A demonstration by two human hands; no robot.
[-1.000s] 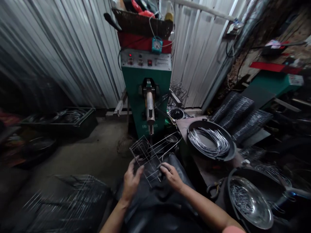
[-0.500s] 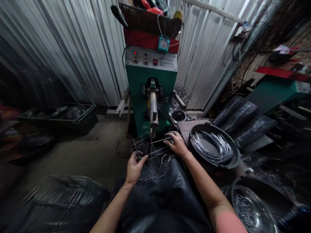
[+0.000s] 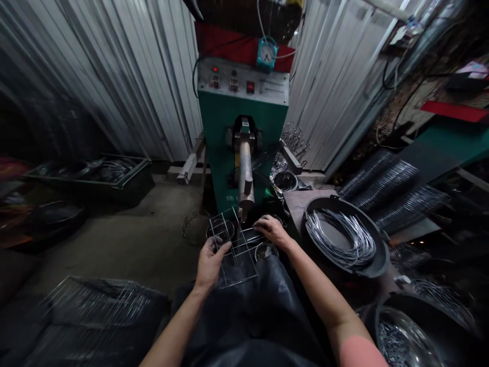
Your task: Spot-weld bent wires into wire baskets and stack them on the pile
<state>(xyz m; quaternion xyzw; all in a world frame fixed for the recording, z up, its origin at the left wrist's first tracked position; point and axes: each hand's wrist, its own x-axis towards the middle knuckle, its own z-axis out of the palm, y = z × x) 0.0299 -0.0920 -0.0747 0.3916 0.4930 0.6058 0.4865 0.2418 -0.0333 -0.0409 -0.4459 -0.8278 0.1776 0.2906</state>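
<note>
Left hand (image 3: 210,264) gripping wire frame (image 3: 234,250) at its 9 o'clock edge, right hand (image 3: 272,231) curled at its 2 o'clock, grip can't tell, frame at 6 o'clock from green machine (image 3: 217,132).

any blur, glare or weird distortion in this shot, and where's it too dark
Head view: dim, with the left and right edges nearly black; glints on the coiled wire and steel bowl. Head view: wire racks at lower left look smeared, the wire grid at the left hand clearer. Head view: wall ribs splay outward, probably wide-angle stretch.
</note>
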